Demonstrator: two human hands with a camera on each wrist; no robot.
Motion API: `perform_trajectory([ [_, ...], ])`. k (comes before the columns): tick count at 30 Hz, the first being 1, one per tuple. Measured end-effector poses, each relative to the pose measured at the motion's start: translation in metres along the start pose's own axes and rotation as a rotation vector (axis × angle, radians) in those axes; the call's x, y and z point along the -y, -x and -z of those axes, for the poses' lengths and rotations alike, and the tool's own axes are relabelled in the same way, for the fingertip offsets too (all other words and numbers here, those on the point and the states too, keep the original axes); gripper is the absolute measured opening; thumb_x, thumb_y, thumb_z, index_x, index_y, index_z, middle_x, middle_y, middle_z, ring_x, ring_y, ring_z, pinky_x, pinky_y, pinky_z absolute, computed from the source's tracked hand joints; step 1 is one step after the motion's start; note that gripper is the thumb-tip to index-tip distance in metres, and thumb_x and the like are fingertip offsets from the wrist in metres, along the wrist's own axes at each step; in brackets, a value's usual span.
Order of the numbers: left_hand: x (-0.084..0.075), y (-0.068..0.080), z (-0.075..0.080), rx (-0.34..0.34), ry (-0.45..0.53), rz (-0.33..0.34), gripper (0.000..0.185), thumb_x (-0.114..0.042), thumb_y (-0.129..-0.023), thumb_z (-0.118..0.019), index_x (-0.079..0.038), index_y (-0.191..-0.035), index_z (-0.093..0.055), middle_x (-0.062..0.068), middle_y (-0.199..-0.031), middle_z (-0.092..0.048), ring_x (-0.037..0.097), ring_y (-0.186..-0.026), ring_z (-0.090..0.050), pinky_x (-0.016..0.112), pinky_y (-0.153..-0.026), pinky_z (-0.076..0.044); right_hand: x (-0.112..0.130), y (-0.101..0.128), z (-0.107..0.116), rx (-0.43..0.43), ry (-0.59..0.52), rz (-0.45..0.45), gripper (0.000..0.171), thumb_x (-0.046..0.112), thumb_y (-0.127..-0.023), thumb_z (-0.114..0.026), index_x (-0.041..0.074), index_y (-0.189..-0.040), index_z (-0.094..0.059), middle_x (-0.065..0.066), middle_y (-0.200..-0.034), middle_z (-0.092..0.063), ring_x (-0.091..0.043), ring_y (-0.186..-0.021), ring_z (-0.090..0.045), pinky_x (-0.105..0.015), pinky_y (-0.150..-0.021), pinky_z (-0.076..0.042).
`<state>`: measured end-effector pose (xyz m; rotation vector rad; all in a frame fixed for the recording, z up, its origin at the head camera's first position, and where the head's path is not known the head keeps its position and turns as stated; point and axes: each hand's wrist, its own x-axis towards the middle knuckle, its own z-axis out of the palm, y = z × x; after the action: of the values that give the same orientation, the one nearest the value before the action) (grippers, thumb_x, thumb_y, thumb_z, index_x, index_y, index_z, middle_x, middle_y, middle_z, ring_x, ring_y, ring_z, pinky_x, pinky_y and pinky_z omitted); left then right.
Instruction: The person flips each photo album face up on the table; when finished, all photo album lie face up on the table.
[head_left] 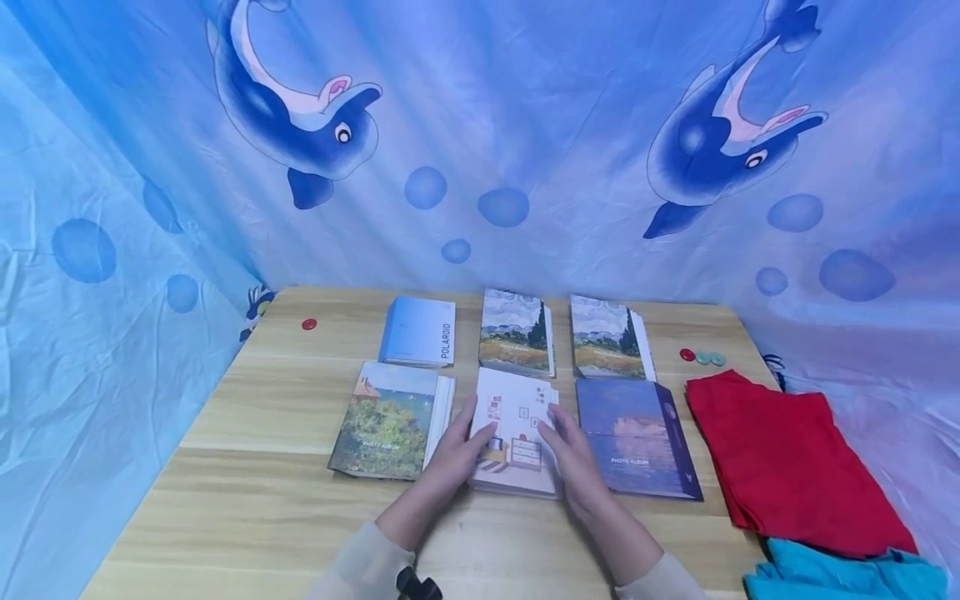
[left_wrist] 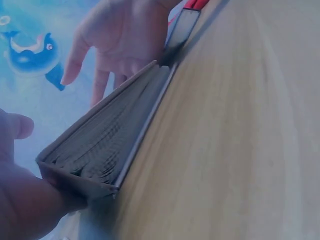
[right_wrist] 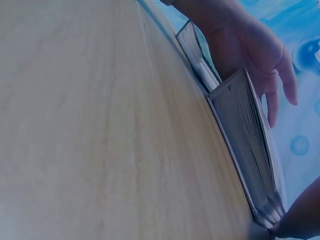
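Observation:
A white photo album (head_left: 513, 442) with a drawn room on its cover lies at the front middle of the table. My left hand (head_left: 448, 454) touches its left side and my right hand (head_left: 576, 462) its right side, both thumbs reaching over the cover. The fingers of both hands look fairly straight. Seen low in the left wrist view, the album's page edges (left_wrist: 112, 132) form a thick block between the covers. To the left lies an album with a garden and sea picture (head_left: 390, 421); to the right, a purple-blue album (head_left: 626, 433) with a cliff picture.
Behind stand a blue Polaroid album (head_left: 418, 329) and two landscape albums (head_left: 513, 329) (head_left: 609, 333). A red disc (head_left: 309, 324) lies back left; red and green discs (head_left: 702, 357) lie right. Folded red cloth (head_left: 798, 467) and teal cloth (head_left: 843, 575) cover the right edge.

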<state>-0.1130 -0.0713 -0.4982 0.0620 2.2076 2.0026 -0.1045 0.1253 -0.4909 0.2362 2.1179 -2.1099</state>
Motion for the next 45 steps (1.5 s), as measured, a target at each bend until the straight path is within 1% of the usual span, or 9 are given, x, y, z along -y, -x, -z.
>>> perform_trajectory([
  [4, 0.001, 0.003, 0.001, 0.012, -0.072, 0.005, 0.079, -0.028, -0.103, -0.058, -0.001, -0.161, -0.013, 0.019, -0.167, -0.012, 0.037, -0.154, -0.008, 0.055, -0.123, -0.005, 0.000, -0.003, 0.003, 0.009, -0.020, -0.001, 0.066, 0.025, -0.102, -0.060, -0.001, -0.156, -0.031, -0.023, -0.164, -0.023, -0.039, -0.152, -0.016, -0.052, -0.124, -0.010],
  [7, -0.002, 0.004, 0.004, 0.010, -0.166, -0.010, 0.079, -0.032, -0.103, -0.057, 0.002, -0.160, -0.013, 0.020, -0.167, -0.011, 0.038, -0.154, -0.007, 0.056, -0.123, -0.005, 0.002, -0.004, 0.008, 0.007, -0.021, 0.013, 0.064, 0.025, -0.103, -0.058, 0.001, -0.156, -0.032, -0.023, -0.163, -0.026, -0.040, -0.151, -0.019, -0.055, -0.123, -0.013],
  [11, -0.011, 0.003, 0.007, -0.025, -0.278, -0.110, 0.077, -0.031, -0.102, -0.057, 0.007, -0.158, -0.018, 0.025, -0.165, -0.013, 0.040, -0.153, -0.009, 0.055, -0.123, -0.008, 0.008, -0.005, 0.018, -0.005, -0.004, 0.063, 0.062, 0.024, -0.104, -0.057, 0.002, -0.156, -0.032, -0.021, -0.161, -0.030, -0.038, -0.150, -0.024, -0.056, -0.123, -0.016],
  [16, -0.020, -0.001, 0.000, -0.070, -0.295, -0.221, 0.073, -0.027, -0.101, -0.060, 0.002, -0.158, -0.024, 0.021, -0.166, -0.018, 0.037, -0.153, -0.014, 0.054, -0.123, -0.012, 0.019, -0.003, 0.038, -0.011, 0.043, 0.112, 0.064, 0.029, -0.104, -0.058, 0.003, -0.156, -0.031, -0.019, -0.159, -0.036, -0.033, -0.148, -0.031, -0.048, -0.123, -0.022],
  [21, -0.024, -0.003, -0.020, -0.078, -0.314, -0.279, 0.073, -0.028, -0.100, -0.060, 0.000, -0.159, -0.026, 0.018, -0.165, -0.023, 0.032, -0.153, -0.020, 0.050, -0.124, -0.015, 0.027, 0.000, 0.061, -0.030, 0.106, 0.088, 0.061, 0.035, -0.106, -0.054, 0.007, -0.157, -0.032, -0.013, -0.158, -0.039, -0.028, -0.148, -0.032, -0.048, -0.123, -0.023],
  [30, -0.024, -0.011, -0.067, 0.053, -0.330, -0.303, 0.073, -0.036, -0.101, -0.056, -0.006, -0.160, -0.026, 0.014, -0.167, -0.021, 0.028, -0.153, -0.019, 0.049, -0.123, -0.017, 0.025, 0.002, 0.102, -0.105, 0.305, 0.114, 0.065, 0.039, -0.105, -0.055, 0.009, -0.157, -0.031, -0.013, -0.161, -0.035, -0.030, -0.150, -0.029, -0.051, -0.121, -0.026],
  [36, -0.022, -0.012, -0.099, 0.124, -0.342, -0.319, 0.074, -0.038, -0.101, -0.055, -0.002, -0.159, -0.026, 0.015, -0.167, -0.019, 0.030, -0.153, -0.018, 0.050, -0.123, -0.018, 0.024, 0.004, 0.122, -0.169, 0.395, 0.058, 0.077, 0.048, -0.102, -0.056, 0.010, -0.161, -0.023, -0.016, -0.164, -0.028, -0.035, -0.151, -0.025, -0.055, -0.121, -0.024],
  [41, -0.018, -0.011, -0.121, 0.163, -0.347, -0.340, 0.073, -0.035, -0.101, -0.055, 0.002, -0.157, -0.028, 0.020, -0.165, -0.021, 0.034, -0.152, -0.021, 0.048, -0.123, -0.020, 0.019, 0.007, 0.135, -0.185, 0.513, 0.000, 0.083, 0.051, -0.102, -0.054, 0.009, -0.163, -0.016, -0.020, -0.165, -0.022, -0.039, -0.151, -0.021, -0.059, -0.121, -0.022],
  [45, -0.016, -0.011, -0.137, 0.198, -0.342, -0.312, 0.071, -0.034, -0.102, -0.055, 0.001, -0.158, -0.028, 0.018, -0.166, -0.020, 0.033, -0.152, -0.022, 0.047, -0.123, -0.021, 0.016, 0.008, 0.143, -0.209, 0.523, -0.045, 0.082, 0.052, -0.103, -0.051, 0.011, -0.163, -0.014, -0.019, -0.167, -0.017, -0.038, -0.153, -0.013, -0.062, -0.121, -0.015],
])
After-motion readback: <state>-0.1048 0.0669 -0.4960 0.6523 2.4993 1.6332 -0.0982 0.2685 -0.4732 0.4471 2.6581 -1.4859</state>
